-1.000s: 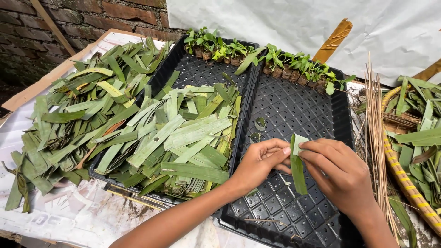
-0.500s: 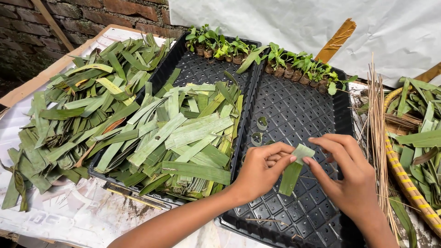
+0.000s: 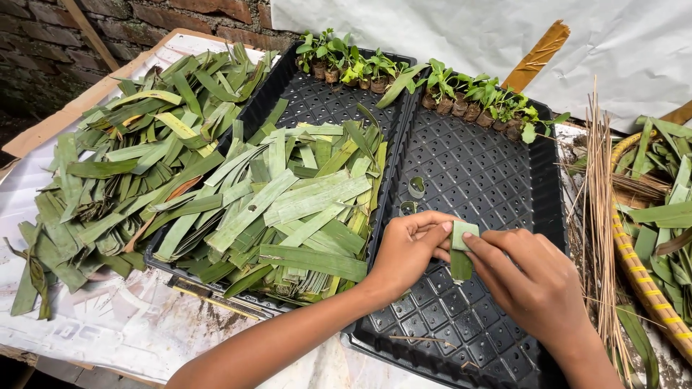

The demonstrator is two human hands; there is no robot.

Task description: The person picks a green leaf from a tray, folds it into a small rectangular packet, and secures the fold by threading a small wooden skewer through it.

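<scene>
We hold a leaf strip [image 3: 460,248] between both hands above the right tray [image 3: 497,180]. Our left hand [image 3: 409,248] pinches the strip's pale upper end with thumb and forefinger; the other fingers curl loosely inward. Our right hand [image 3: 537,277] grips the same strip from the opposite side, fingers bent around it — the darker lower end hangs down between the two hands. The strip is folded or rolled at the top; we cannot tell which.

The right tray is black and gridded, mostly bare. Two small leaf cups [image 3: 416,187] stand on it just beyond our left hand, one behind the other. Along its far edge runs a row of seedlings [image 3: 483,97] in small pots.

The left tray [image 3: 317,97] touches the right tray side by side. It carries a loose heap of cut leaves [image 3: 303,202], long flat strips lying in many directions. A second row of seedlings [image 3: 346,65] stands at its far edge.

Left of the trays, a larger leaf pile [image 3: 122,173] lies on a white sheet [image 3: 108,331]. To the right of the trays lies a bundle of thin sticks [image 3: 598,187], and beside it a basket [image 3: 641,266] with a yellow-banded rim, holding more leaves. A brick wall [image 3: 144,14] and a white tarp [image 3: 447,29] stand behind — both well apart from our hands.
</scene>
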